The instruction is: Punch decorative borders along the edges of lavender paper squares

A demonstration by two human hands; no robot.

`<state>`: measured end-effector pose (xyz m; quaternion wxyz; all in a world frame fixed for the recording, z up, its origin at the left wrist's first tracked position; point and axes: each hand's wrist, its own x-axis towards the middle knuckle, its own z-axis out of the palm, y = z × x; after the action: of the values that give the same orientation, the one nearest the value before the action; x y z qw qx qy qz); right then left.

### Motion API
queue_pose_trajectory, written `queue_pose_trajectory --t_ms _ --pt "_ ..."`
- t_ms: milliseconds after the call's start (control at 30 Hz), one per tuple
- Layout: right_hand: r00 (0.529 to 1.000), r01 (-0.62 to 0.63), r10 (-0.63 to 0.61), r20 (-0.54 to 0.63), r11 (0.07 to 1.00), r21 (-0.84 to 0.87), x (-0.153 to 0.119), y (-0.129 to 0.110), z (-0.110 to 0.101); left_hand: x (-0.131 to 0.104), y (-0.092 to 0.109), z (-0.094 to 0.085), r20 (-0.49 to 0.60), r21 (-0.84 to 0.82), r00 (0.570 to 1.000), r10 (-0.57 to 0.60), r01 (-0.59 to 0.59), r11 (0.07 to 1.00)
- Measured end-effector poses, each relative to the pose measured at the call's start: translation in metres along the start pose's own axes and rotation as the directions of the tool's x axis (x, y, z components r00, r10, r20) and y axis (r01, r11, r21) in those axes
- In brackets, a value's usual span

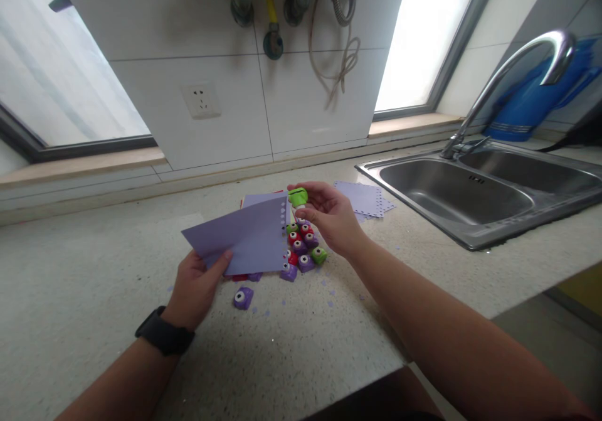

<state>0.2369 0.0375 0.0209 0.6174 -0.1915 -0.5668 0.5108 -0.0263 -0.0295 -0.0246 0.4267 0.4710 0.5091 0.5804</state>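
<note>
My left hand (200, 283) pinches a lilac sheet of paper (244, 236) by its lower left part, thumb on top. A column of small punched holes runs along the sheet's right edge. At that edge's upper corner, my right hand (332, 214) grips a green craft punch (298, 197) between thumb and fingers. Whether the punch has the paper in its slot I cannot tell. Below the hands lie several purple, red and green craft punches (305, 262), partly hidden by the sheet. One purple punch (243, 298) sits apart, nearer to me.
Lilac sheets with punched edges (362, 196) lie right of my right hand. More paper (263, 199) shows behind the held sheet. Tiny lilac cutouts (331, 293) dot the speckled counter (94, 270). A steel sink (451, 189) with a faucet (498, 85) is at right, a blue jug (522, 107) behind it.
</note>
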Motion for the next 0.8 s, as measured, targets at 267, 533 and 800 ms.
queue_pose_trajectory --t_ms 267,533,800 --pt "0.999 -0.040 0.037 -0.029 0.996 -0.082 0.000 0.000 -0.001 -0.001 0.001 0.000 -0.018 0.049 1.000 0.004 -0.003 0.999" --pt "0.992 -0.129 0.126 -0.027 0.985 -0.111 0.002 0.004 -0.008 0.005 -0.015 -0.016 0.053 0.078 0.998 0.031 -0.035 0.996" --pt "0.989 -0.150 0.150 -0.007 0.988 -0.018 0.004 0.011 -0.013 0.006 -0.014 -0.014 0.057 0.099 0.998 0.034 -0.039 0.994"
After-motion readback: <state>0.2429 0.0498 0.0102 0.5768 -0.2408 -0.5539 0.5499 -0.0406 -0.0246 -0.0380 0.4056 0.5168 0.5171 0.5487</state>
